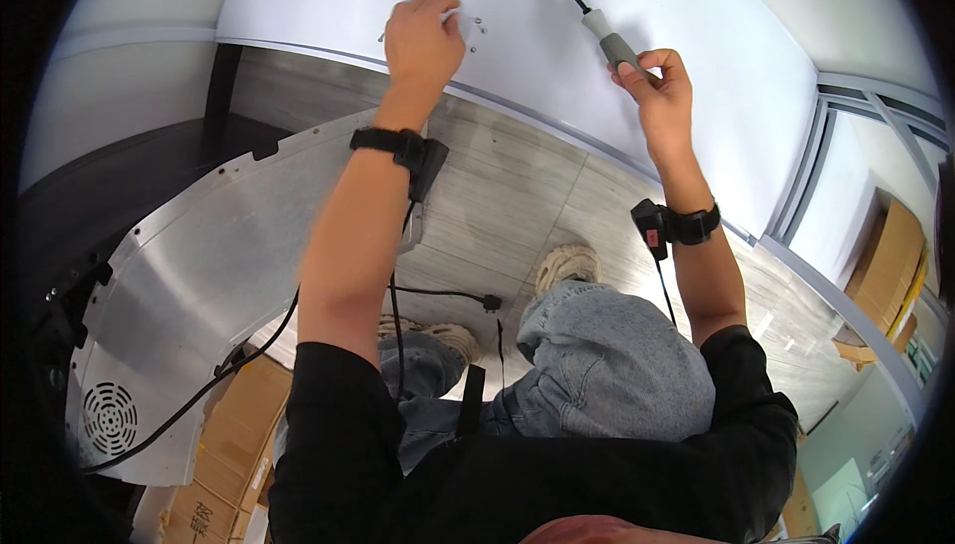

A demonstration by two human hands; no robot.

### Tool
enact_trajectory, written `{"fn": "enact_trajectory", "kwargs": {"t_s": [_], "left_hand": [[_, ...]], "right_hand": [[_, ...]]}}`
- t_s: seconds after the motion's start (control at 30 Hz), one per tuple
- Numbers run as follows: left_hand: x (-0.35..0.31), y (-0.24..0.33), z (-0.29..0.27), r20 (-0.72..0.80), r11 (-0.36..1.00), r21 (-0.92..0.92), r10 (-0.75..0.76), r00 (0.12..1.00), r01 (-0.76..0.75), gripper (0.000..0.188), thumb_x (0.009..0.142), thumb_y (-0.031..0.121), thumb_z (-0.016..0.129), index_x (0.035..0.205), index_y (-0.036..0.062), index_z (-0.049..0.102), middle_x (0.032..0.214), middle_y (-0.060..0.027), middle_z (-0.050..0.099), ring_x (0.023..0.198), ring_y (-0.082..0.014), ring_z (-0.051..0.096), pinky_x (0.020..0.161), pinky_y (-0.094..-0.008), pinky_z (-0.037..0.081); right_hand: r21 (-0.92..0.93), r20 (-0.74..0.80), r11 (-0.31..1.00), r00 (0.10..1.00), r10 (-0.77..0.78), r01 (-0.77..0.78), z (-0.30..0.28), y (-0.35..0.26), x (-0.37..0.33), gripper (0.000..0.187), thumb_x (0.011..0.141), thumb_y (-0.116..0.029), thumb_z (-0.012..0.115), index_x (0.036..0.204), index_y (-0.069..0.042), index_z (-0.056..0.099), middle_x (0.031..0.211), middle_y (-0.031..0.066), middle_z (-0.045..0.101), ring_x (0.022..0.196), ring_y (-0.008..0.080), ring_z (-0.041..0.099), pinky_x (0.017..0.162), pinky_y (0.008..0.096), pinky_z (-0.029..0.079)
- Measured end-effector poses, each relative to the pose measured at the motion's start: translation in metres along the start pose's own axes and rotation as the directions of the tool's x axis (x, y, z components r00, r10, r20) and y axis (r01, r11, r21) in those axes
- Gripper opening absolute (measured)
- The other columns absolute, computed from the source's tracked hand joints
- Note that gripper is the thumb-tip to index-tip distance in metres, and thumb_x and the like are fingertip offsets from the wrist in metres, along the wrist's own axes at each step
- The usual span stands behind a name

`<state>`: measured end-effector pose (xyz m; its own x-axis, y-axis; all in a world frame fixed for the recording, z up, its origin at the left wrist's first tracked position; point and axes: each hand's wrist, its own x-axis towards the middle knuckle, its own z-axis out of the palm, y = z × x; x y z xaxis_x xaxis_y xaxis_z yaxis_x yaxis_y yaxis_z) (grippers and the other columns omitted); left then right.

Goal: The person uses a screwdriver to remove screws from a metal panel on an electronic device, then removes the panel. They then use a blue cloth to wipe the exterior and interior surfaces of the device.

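My right hand (659, 96) is closed round the grey handle of a screwdriver (615, 45), held over the white tabletop (716, 57). Its dark shaft points up and to the left, away from me. Over the same surface, my left hand (426, 42) is closed with its fingers curled inward and the fingertips mostly hidden. Whatever it may hold cannot be made out. Several small screws (474, 49) lie just right of that hand, and another small metal piece (381, 38) shows at its left side.
A curved sheet-metal panel (214, 246) with a round vent stands at my left, beside a black frame. Black cables (438, 292) run near my legs. Cardboard boxes sit at lower left (229, 435) and far right (880, 266). A grey metal rail (846, 310) borders the right side.
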<state>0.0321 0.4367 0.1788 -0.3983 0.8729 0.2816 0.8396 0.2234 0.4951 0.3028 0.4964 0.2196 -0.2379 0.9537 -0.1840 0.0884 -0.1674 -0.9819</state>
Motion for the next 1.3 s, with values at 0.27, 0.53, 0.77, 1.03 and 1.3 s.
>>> {"fn": "enact_trajectory", "kwargs": {"t_s": [0.27,0.53,0.77,1.03,1.3], "left_hand": [[-0.032,-0.032,0.019,-0.317,0.974,-0.085,-0.224,0.922,0.208,0.057,0.085,0.032,0.064,0.131,0.0033,0.048,0.136,-0.0307,0.036,0.125,-0.0455,0.035,0.103,-0.0504,0.032],[-0.024,-0.011,0.025,-0.075,0.987,0.096,0.138,0.988,-0.130,0.063,0.084,0.042,0.065,0.133,0.0065,0.048,0.140,-0.0283,0.035,0.128,-0.0443,0.034,0.103,-0.0493,0.033],[-0.022,-0.003,0.045,-0.038,0.954,0.123,0.279,0.960,-0.272,0.048,0.090,0.030,0.058,0.127,0.0008,0.051,0.137,-0.0190,0.044,0.129,-0.0388,0.036,0.105,-0.0461,0.033],[-0.021,0.049,0.076,-0.003,0.920,-0.089,0.383,0.924,-0.382,0.031,0.092,0.015,0.053,0.119,-0.0003,0.057,0.133,-0.0123,0.050,0.128,-0.0313,0.042,0.107,-0.0423,0.035],[-0.021,0.081,0.098,-0.008,0.904,-0.145,0.405,0.914,-0.402,0.029,0.090,0.009,0.055,0.117,0.0007,0.058,0.133,-0.0095,0.051,0.127,-0.0293,0.043,0.106,-0.0404,0.037]], "right_hand": [[-0.349,0.015,0.864,0.924,-0.383,0.364,0.020,0.054,0.006,0.021,0.079,0.003,0.067,0.092,-0.005,0.052,0.095,0.0073,0.047,0.077,0.0164,0.045,0.067,0.0279,0.040],[-0.275,-0.008,0.876,0.910,-0.414,0.396,0.023,0.058,0.006,0.021,0.078,0.004,0.068,0.089,-0.006,0.053,0.095,0.0061,0.048,0.076,0.0159,0.044,0.065,0.0266,0.039],[-0.255,-0.052,0.896,0.920,-0.388,0.363,0.016,0.060,0.006,0.021,0.079,0.004,0.067,0.088,-0.006,0.052,0.094,0.0030,0.047,0.074,0.0118,0.043,0.064,0.0254,0.038],[-0.186,-0.168,0.929,0.922,-0.350,0.319,-0.012,0.054,0.010,0.021,0.082,0.002,0.066,0.092,-0.007,0.050,0.095,0.0015,0.047,0.073,0.0089,0.042,0.066,0.0237,0.039],[-0.458,-0.142,0.824,0.888,-0.438,0.333,-0.033,0.068,-0.002,0.020,0.081,0.003,0.065,0.093,-0.006,0.052,0.105,0.0086,0.042,0.085,0.0173,0.044,0.072,0.0282,0.040]]}}
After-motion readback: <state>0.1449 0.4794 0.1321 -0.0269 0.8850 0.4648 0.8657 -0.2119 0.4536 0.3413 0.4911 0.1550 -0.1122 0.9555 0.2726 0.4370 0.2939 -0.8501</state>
